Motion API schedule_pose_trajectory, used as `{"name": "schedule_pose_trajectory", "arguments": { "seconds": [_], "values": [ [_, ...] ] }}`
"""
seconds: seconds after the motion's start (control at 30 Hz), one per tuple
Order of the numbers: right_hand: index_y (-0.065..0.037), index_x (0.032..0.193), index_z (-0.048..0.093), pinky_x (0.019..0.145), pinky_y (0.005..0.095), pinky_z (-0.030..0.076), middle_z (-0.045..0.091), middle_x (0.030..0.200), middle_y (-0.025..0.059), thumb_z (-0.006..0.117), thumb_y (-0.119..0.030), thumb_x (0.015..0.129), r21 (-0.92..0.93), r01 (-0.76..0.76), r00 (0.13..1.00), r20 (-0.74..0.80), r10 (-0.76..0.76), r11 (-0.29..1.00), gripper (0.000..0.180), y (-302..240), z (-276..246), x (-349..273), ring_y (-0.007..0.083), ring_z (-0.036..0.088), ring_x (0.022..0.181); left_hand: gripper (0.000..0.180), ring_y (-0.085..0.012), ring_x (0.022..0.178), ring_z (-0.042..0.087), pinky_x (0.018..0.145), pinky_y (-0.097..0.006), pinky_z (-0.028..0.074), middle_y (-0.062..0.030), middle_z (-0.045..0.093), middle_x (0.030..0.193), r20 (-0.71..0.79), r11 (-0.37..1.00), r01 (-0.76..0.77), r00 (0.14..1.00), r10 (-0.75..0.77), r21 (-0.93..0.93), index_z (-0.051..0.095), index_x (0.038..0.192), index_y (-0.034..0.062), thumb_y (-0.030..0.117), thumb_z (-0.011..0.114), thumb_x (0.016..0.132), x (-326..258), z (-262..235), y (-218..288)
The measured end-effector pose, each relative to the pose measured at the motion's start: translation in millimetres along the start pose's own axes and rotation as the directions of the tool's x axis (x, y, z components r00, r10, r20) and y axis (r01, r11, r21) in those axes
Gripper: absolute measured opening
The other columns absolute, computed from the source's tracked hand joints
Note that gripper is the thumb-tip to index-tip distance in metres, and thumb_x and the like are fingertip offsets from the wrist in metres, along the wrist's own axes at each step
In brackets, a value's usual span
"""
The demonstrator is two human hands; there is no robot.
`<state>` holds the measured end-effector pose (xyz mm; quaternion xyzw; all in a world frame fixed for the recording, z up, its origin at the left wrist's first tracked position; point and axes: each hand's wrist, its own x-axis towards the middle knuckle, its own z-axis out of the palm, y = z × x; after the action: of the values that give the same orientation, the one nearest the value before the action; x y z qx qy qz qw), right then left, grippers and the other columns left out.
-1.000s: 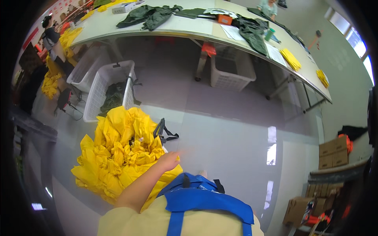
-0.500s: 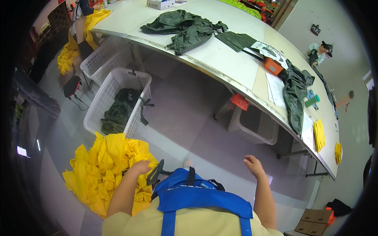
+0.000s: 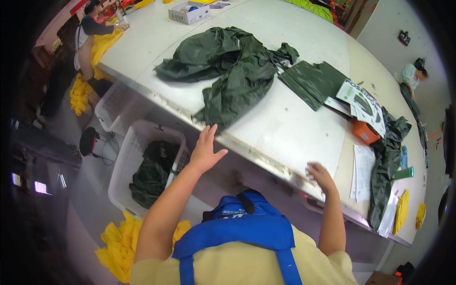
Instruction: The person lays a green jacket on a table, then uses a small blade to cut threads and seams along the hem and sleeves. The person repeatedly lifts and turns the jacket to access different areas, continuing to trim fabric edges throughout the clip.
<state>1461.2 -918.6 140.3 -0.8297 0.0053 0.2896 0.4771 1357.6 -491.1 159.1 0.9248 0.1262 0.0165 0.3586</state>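
Observation:
My left hand [image 3: 206, 151] is held up at the front edge of the white table [image 3: 304, 142], open, with fingers and thumb apart and nothing in it. Just beyond its fingertips a crumpled dark green garment [image 3: 242, 85] of thin, shiny cloth lies on the table, one end hanging close to the edge. To the right, my right hand [image 3: 322, 177] is also open and without a load, its slightly bent fingers over the table's edge and somewhat blurred. Beside the garment lies a flat, folded dark green piece [image 3: 313, 83].
Printed plastic packaging [image 3: 363, 107], an orange box [image 3: 365, 131], paper sheets [image 3: 363, 171] and another green garment [image 3: 387, 171] lie at the right. Below the table stands a white basket [image 3: 124, 166] with dark cloth. Yellow cloth [image 3: 118, 247] heaps on the floor. Another person [image 3: 92, 35] works far left.
My view has moved toward the table. Both hands have come from beside my body to its front edge, the left one leaving the yellow heap behind.

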Motion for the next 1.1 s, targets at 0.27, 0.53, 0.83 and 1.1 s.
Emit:
{"name": "schedule_pose_trajectory", "arguments": {
  "seconds": [0.27, 0.53, 0.83, 1.1],
  "values": [
    [0.002, 0.136, 0.039, 0.104, 0.0407, 0.037, 0.042, 0.138, 0.0249, 0.07, -0.028, 0.079, -0.369, 0.299, 0.875, -0.262, -0.407, 0.88, 0.071, -201.5, 39.1, 361.8, 0.0395, 0.045, 0.124, 0.114, -0.0476, 0.138, 0.014, 0.105, -0.066, 0.019, -0.0174, 0.004, 0.156, 0.128, 0.881, -0.053, 0.992, -0.009, 0.471, 0.016, 0.15, 0.028, 0.046, 0.083, 0.059, 182.2, 7.3, 23.1],
    [-0.006, 0.142, 0.031, 0.097, 0.0424, 0.045, 0.036, 0.141, 0.0198, 0.073, -0.016, 0.075, -0.534, -0.085, 0.907, -0.391, -0.157, 0.841, 0.08, -257.3, 33.0, 499.2, 0.0385, 0.049, 0.121, 0.061, -0.0337, 0.11, 0.057, 0.094, -0.036, 0.046, -0.0167, 0.06, 0.117, -0.001, 0.99, -0.031, 1.0, 0.031, -0.135, 0.053, 0.128, 0.0101, -0.003, 0.064, 0.069, 283.1, -71.4, -76.9],
    [-0.005, 0.097, 0.06, 0.063, 0.0246, 0.041, 0.055, 0.087, -0.0016, 0.066, -0.019, 0.086, 0.555, 0.32, 0.9, -0.431, -0.063, 0.768, 0.019, -274.6, -3.0, 391.2, 0.0085, 0.051, 0.075, 0.083, -0.0376, 0.13, 0.037, 0.106, -0.044, 0.033, -0.019, 0.039, 0.139, 0.371, 0.973, -0.014, 0.926, -0.075, 0.231, 0.038, 0.14, 0.0117, 0.001, 0.07, 0.064, 344.1, -128.9, -93.9],
    [-0.003, 0.095, 0.059, 0.073, 0.028, 0.042, 0.054, 0.091, 0.0025, 0.074, -0.008, 0.075, 0.379, 0.254, 0.931, 0.155, -0.331, 0.89, 0.026, -315.4, 62.9, 217.9, 0.0132, 0.052, 0.082, 0.109, -0.0444, 0.139, 0.019, 0.11, -0.05, 0.024, -0.0218, 0.017, 0.152, 0.234, 0.674, -0.49, 0.685, 0.69, -0.553, 0.025, 0.146, 0.0124, 0.026, 0.086, 0.057, 342.9, -87.9, 41.0]
  ]
}}
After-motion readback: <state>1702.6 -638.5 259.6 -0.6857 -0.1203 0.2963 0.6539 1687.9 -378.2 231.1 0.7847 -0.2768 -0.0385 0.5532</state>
